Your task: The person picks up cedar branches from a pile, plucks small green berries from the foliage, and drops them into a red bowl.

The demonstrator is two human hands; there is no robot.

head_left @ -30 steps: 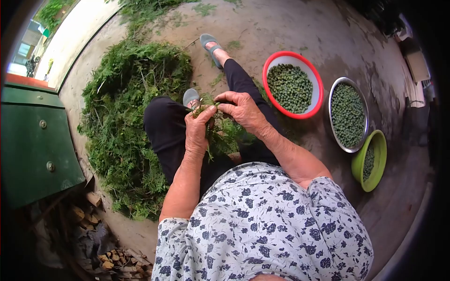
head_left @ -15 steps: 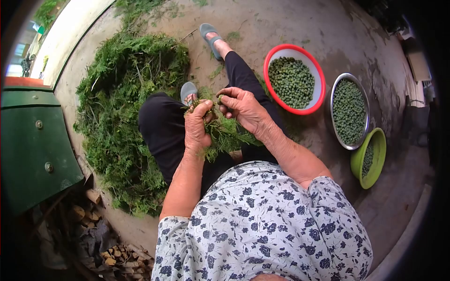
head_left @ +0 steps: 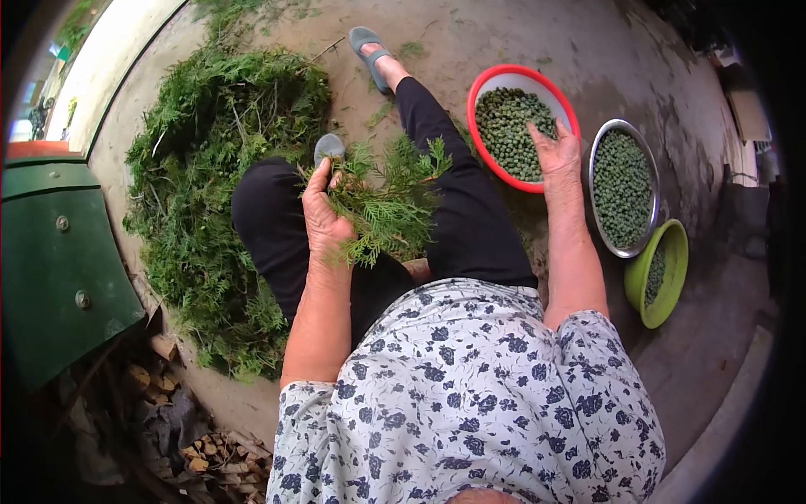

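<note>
Two hands are in view; clock positions run from the centre of the head view, with 12 o'clock at its top edge. The left hand (head_left: 326, 210), at 10 o'clock, has its grip pressed together, pinching one evergreen bunch (head_left: 388, 206) at its stem end. The evergreen bunch fans out at 11 o'clock, above the lap; its individual stems overlap and cannot be counted. The right hand (head_left: 559, 158), at 2 o'clock, has its grip spread, thumb and fingers apart. It is located over the 4 o'clock side of a red-rimmed basin (head_left: 520, 70); whether the fingertips touch the contents cannot be determined.

Three basins are positioned on the floor (head_left: 437, 38), and each contains small round green pieces (head_left: 510, 130), too numerous to count:
- Red-rimmed basin: between 1 and 2 o'clock.
- Metal basin (head_left: 623, 252): between 2 and 3 o'clock.
- Lime-green basin (head_left: 669, 290): 3 o'clock, tilted, just beside the metal basin.

One large pile of evergreen cuttings (head_left: 201, 218) lies between 9 and 10 o'clock. Two grey shoes (head_left: 363, 38) show, one near 12 o'clock and one at 11. One dark green panel (head_left: 50, 277), bearing three round fittings, stands at 9 o'clock. Cut firewood (head_left: 222, 462) lies between 7 and 8 o'clock.
</note>
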